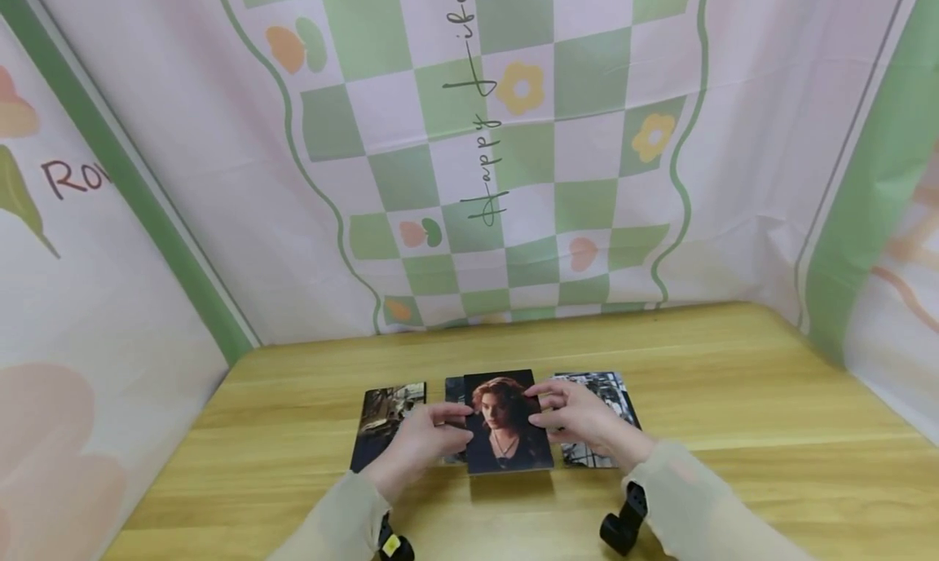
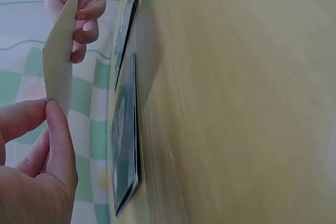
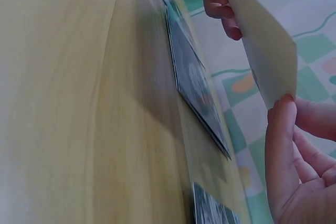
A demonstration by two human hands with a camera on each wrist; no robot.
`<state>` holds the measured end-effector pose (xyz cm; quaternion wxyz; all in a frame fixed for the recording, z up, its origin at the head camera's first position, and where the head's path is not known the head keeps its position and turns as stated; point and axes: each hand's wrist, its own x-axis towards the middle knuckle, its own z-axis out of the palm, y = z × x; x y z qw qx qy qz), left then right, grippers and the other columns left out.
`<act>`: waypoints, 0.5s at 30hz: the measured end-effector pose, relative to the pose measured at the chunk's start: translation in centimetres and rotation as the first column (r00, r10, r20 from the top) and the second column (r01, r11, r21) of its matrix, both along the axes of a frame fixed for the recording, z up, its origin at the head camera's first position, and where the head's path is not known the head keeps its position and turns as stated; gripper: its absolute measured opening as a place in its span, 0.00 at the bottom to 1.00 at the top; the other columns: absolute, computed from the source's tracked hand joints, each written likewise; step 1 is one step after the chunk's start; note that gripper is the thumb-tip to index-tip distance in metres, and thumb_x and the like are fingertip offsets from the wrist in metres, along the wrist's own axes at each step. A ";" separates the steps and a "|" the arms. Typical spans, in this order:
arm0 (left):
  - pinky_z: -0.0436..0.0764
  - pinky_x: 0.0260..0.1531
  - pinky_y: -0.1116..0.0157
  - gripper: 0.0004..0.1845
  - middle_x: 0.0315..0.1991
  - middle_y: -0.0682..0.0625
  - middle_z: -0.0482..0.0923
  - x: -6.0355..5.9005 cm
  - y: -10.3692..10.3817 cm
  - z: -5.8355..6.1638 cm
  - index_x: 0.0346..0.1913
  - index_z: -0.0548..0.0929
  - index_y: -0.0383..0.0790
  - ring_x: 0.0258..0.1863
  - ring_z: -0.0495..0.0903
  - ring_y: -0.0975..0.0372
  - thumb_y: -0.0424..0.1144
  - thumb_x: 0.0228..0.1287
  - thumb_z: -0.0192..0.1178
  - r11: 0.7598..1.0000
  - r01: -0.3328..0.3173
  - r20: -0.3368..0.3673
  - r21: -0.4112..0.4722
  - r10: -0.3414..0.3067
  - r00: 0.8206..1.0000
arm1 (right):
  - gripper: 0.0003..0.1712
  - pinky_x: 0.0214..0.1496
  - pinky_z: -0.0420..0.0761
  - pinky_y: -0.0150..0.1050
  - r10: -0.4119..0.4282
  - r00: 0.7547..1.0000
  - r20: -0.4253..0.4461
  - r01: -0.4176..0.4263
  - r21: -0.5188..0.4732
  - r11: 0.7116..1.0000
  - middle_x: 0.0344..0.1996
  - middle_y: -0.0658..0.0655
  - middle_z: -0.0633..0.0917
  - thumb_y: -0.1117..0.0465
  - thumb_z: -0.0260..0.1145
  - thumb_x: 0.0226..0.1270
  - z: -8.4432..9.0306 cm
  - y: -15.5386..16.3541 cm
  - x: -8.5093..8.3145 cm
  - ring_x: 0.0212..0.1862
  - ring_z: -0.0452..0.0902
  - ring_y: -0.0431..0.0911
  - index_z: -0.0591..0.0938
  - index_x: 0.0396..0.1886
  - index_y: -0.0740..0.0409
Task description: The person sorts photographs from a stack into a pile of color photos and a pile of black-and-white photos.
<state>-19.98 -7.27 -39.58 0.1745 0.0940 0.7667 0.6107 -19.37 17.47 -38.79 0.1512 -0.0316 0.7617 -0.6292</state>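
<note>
Both hands hold up a photo card [image 1: 508, 439] with a portrait of a long-haired person on a dark ground. My left hand [image 1: 421, 443] pinches its left edge between thumb and finger, and my right hand [image 1: 579, 414] pinches the right edge. In the wrist views the card's pale, plain back [image 2: 59, 66] shows, raised off the table and tilted. Behind it in the head view lies a middle photo card [image 1: 454, 390], mostly hidden. A left photo card [image 1: 381, 410] lies partly behind the left hand, and a right photo card [image 1: 616, 394] partly behind the right hand.
The cards lie in a row on a wood-grain table [image 1: 293, 398]. A curtain [image 1: 587, 153] with green checks and flowers hangs at the table's far edge, with printed cloth at both sides. Black wrist cameras [image 1: 623, 528] are strapped below the sleeves.
</note>
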 end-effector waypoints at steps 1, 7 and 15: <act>0.85 0.42 0.62 0.21 0.49 0.40 0.77 0.0 -0.2 0.0 0.57 0.76 0.29 0.39 0.81 0.61 0.27 0.59 0.61 1.000 -0.002 -0.001 -0.012 0.002 1.000 | 0.26 0.26 0.75 0.35 0.001 1.000 -0.001 -0.001 0.004 1.000 0.33 0.52 0.73 0.67 0.63 0.64 0.0 -0.2 0.0 0.24 0.64 0.40 0.70 0.61 0.66; 0.85 0.42 0.62 0.22 0.54 0.38 0.74 -0.1 -1.8 -0.3 0.58 0.75 0.30 0.38 0.82 0.61 0.30 0.60 0.61 1.000 0.000 -0.010 -0.013 0.000 1.000 | 0.27 0.34 0.85 0.40 0.042 0.999 -0.013 -0.042 -0.014 0.999 0.46 0.61 0.77 0.70 0.61 0.64 -0.3 -1.2 -0.2 0.33 0.76 0.42 0.68 0.62 0.67; 0.84 0.45 0.60 0.23 0.60 0.32 0.70 0.3 -4.0 -0.3 0.60 0.73 0.27 0.44 0.82 0.58 0.29 0.62 0.60 0.999 -0.029 -0.025 0.020 0.030 0.999 | 0.26 0.33 0.85 0.41 0.049 0.999 0.003 -0.049 -0.069 0.996 0.38 0.56 0.75 0.77 0.57 0.62 0.0 -3.4 -0.6 0.32 0.75 0.43 0.69 0.62 0.67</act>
